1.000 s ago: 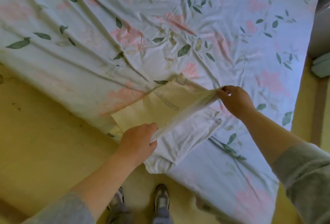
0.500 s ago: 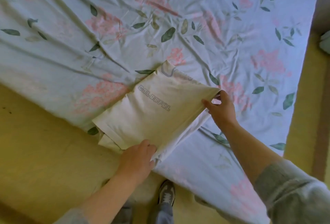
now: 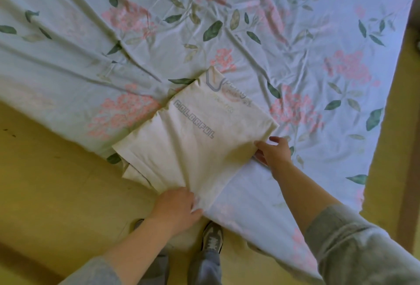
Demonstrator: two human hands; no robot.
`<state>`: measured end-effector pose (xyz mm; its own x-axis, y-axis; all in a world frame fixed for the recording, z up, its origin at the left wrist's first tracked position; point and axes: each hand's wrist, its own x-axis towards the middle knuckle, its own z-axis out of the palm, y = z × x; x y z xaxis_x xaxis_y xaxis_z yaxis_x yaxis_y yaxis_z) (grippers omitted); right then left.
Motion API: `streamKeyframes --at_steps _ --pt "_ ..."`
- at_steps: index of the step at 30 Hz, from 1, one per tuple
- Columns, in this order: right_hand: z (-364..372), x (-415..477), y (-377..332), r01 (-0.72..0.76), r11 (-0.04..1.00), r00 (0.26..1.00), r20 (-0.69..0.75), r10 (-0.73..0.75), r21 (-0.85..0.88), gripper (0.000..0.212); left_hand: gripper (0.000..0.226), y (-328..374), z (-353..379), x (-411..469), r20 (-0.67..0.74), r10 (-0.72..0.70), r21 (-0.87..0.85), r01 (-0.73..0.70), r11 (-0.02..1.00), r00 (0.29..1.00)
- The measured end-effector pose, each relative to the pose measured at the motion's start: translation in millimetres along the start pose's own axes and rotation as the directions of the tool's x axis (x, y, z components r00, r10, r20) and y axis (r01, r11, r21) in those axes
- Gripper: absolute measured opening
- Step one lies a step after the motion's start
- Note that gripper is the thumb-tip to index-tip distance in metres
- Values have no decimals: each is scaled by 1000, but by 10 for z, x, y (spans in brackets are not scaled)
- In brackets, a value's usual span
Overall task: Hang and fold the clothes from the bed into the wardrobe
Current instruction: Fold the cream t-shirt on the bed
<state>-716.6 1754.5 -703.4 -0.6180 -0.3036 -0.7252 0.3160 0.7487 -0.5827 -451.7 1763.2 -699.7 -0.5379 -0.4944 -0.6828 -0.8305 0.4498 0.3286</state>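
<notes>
A cream T-shirt (image 3: 193, 139) with grey lettering lies folded into a rectangle on the near corner of the bed (image 3: 295, 34), which is covered by a pale blue floral sheet. My left hand (image 3: 177, 207) grips the shirt's near corner, the cloth bunched under its fingers. At the shirt's right corner my right hand (image 3: 273, 151) holds the edge with its thumb on top. Part of the fold hangs past the bed's edge at the lower left. The wardrobe is out of view.
Yellowish floor (image 3: 56, 193) runs along the left and below the bed. My grey shoes (image 3: 212, 237) stand at the bed's corner. A wooden strip (image 3: 409, 148) borders the floor on the right.
Both hands have brought the shirt's upper layer over and down, so it now lies flatter as a folded rectangle. The right hand has come lower and nearer.
</notes>
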Motion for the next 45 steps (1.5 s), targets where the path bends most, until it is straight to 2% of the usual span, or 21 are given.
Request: streamKeyframes --at_steps 3,6,8,10,11,14,19,22,26,30,32,35,40,44,45 --pt "26 42 34 -47 999 999 -20 47 -16 49 28 -75 -107 22 -140 -35 -162 12 987 990" --pt "137 -54 121 -53 997 994 -98 47 -56 35 19 -153 -297 107 -297 -102 -272 18 962 949" --pt "249 -194 214 13 997 982 -186 -26 -73 35 12 -234 -461 226 -392 -125 -279 12 960 912" --pt "363 -346 338 46 997 971 -230 -60 -67 29 19 -340 -638 390 -462 -136 -258 14 966 877" --pt "424 -408 412 12 998 977 -211 -23 -54 24 25 -392 -729 481 -482 -141 -248 20 969 865" --pt "536 -539 555 -114 994 989 -98 113 5 35 40 -474 -960 739 -500 -173 -233 61 971 848" --pt "605 -552 561 -198 937 974 164 156 286 36 61 -553 -1244 1097 -443 -286 -208 213 955 850" --pt "664 -512 547 -246 907 955 244 167 342 34 52 -623 -1374 1278 -333 -330 -296 234 926 883" --pt "682 -488 557 -245 887 962 215 170 392 20 31 -716 -1521 1390 -289 -308 -429 165 888 906" --pt "516 -560 370 -151 914 982 162 95 377 16 34 -778 -1742 1315 -164 -281 -583 137 801 946" --pt "377 -614 150 -93 922 989 144 41 377 19 32 -750 -1892 1205 -172 -252 -632 89 770 952" --pt "135 -664 -343 0 916 996 81 -35 401 21 32 -641 -2224 1072 -248 -233 -708 -12 706 940" --pt "-271 -780 -1359 258 881 963 -32 -268 396 9 40 -340 -2959 890 -392 -175 -733 -191 653 903" --pt "-449 -885 -1671 377 832 920 -61 -387 407 7 19 -161 -3164 728 -516 -160 -722 -327 610 841" --pt "-465 -896 -1635 388 833 916 -61 -398 395 6 20 -152 -3127 679 -530 -160 -715 -338 612 833"
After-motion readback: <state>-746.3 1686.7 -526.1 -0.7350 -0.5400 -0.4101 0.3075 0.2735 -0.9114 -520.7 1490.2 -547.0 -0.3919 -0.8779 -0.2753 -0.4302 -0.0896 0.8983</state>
